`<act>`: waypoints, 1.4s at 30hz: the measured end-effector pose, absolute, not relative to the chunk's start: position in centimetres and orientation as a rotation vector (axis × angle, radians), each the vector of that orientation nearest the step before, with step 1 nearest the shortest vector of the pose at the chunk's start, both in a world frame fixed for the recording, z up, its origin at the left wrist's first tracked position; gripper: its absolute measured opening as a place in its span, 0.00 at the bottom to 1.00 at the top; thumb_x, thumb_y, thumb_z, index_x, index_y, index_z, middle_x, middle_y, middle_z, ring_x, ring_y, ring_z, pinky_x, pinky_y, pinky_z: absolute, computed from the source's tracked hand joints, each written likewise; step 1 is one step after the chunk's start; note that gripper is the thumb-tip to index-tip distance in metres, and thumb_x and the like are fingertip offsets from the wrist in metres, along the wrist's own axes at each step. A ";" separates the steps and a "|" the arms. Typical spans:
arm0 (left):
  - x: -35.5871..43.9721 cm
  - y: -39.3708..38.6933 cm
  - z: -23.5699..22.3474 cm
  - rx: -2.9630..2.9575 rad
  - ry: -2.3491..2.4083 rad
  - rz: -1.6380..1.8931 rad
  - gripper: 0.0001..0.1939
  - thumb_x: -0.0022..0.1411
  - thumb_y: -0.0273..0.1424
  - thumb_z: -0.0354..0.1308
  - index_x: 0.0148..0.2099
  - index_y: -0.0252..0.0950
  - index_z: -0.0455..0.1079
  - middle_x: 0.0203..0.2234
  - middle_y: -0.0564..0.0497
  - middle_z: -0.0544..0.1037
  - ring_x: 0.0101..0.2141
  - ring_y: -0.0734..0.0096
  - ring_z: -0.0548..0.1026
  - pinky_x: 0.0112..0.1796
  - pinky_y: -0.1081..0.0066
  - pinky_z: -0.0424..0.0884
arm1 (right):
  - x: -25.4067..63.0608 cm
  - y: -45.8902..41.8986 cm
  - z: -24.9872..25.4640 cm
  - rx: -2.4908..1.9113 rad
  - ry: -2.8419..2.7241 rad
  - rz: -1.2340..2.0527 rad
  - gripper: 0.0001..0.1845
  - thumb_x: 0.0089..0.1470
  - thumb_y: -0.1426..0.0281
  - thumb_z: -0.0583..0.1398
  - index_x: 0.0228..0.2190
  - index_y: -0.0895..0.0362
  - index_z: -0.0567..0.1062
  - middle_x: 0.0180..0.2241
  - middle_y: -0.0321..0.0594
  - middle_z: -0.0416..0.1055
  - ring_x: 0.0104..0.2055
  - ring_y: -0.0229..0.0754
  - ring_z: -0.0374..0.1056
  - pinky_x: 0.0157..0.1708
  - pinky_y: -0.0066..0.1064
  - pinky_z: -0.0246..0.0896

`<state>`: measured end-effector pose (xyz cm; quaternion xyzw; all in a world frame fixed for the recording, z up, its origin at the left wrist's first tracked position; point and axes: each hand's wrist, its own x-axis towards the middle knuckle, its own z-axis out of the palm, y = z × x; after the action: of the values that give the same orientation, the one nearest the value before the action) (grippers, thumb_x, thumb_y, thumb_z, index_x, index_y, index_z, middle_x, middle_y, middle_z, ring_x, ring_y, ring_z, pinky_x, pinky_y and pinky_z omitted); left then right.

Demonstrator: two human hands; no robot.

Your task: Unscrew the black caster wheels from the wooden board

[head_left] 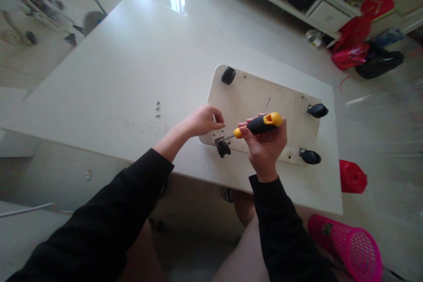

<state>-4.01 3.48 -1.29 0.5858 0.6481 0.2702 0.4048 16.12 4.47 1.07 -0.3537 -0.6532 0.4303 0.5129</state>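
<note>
Close by me, black sleeves reach out over bare knees, with a pink basket lying on the floor by the right one. The right hand is closed around a yellow-and-black screwdriver, its shaft slanting down to the metal plate of the wheel at the board's near left corner. The left hand is loosely curled over that same corner, thumb close to fingertips; whether it pinches anything, I can't tell. The pale board lies on the right part of the white table, three more black wheels at its other corners. Left of it sit three small screws. Beyond, across the shiny floor, stands a white cabinet, with red bags near its end.
</note>
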 end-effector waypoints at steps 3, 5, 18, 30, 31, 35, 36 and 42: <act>-7.2 2.9 -0.6 1.278 1.912 0.752 0.07 0.61 0.34 0.68 0.37 0.35 0.83 0.26 0.49 0.79 0.28 0.72 0.72 0.34 0.69 0.69 | 16.3 4.7 0.8 -0.844 -1.576 1.040 0.26 0.49 0.63 0.76 0.44 0.49 0.70 0.36 0.29 0.77 0.34 0.40 0.82 0.35 0.32 0.84; -10.2 1.9 -0.5 1.152 2.144 0.706 0.08 0.60 0.36 0.69 0.37 0.36 0.83 0.24 0.50 0.78 0.28 0.69 0.73 0.34 0.67 0.69 | 16.3 4.7 0.6 -0.836 -1.582 1.053 0.26 0.49 0.64 0.76 0.43 0.49 0.70 0.35 0.29 0.77 0.34 0.39 0.82 0.35 0.30 0.84; -20.1 -5.3 -3.8 0.872 2.458 0.574 0.14 0.56 0.38 0.66 0.43 0.37 0.81 0.32 0.48 0.84 0.29 0.68 0.76 0.33 0.70 0.69 | 16.8 4.2 0.4 -0.827 -1.616 1.132 0.26 0.47 0.64 0.77 0.43 0.50 0.71 0.36 0.30 0.77 0.37 0.39 0.81 0.37 0.31 0.83; -2.9 -7.1 -2.4 1.430 1.998 0.477 0.25 0.57 0.48 0.69 0.51 0.39 0.75 0.45 0.46 0.82 0.42 0.60 0.79 0.39 0.65 0.71 | 16.2 4.2 0.0 -0.931 -1.599 1.111 0.28 0.46 0.56 0.77 0.41 0.51 0.70 0.35 0.32 0.76 0.38 0.41 0.80 0.32 0.30 0.81; -0.9 -7.3 -2.7 1.464 2.047 0.471 0.28 0.56 0.49 0.70 0.53 0.38 0.73 0.48 0.44 0.81 0.45 0.57 0.79 0.40 0.64 0.71 | 16.2 4.1 0.0 -0.939 -1.594 1.109 0.28 0.46 0.55 0.77 0.41 0.51 0.70 0.35 0.32 0.76 0.38 0.41 0.81 0.32 0.31 0.81; 4.2 -7.3 -3.9 1.500 2.186 0.348 0.26 0.58 0.44 0.69 0.54 0.37 0.70 0.51 0.43 0.78 0.44 0.55 0.81 0.38 0.63 0.71 | 16.3 3.5 0.0 -0.943 -1.591 1.101 0.30 0.45 0.53 0.76 0.41 0.50 0.69 0.35 0.31 0.75 0.38 0.41 0.80 0.33 0.31 0.81; 4.8 -7.2 -4.1 1.503 2.205 0.349 0.23 0.60 0.43 0.68 0.52 0.38 0.71 0.50 0.43 0.78 0.42 0.56 0.81 0.37 0.63 0.70 | 16.4 3.4 0.0 -0.939 -1.599 1.096 0.30 0.45 0.53 0.76 0.41 0.50 0.69 0.35 0.31 0.75 0.38 0.41 0.79 0.33 0.31 0.81; 4.5 -7.1 -3.4 1.430 2.263 0.537 0.17 0.58 0.38 0.68 0.48 0.41 0.76 0.48 0.47 0.79 0.41 0.59 0.81 0.36 0.64 0.70 | 17.7 2.7 1.7 -0.865 -1.451 1.080 0.27 0.47 0.58 0.76 0.39 0.51 0.68 0.34 0.30 0.73 0.37 0.38 0.78 0.36 0.31 0.81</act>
<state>4.46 -7.12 -3.41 0.5127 0.8114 0.1925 0.2043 17.74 2.74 1.66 -0.3636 -0.6099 0.4541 0.5382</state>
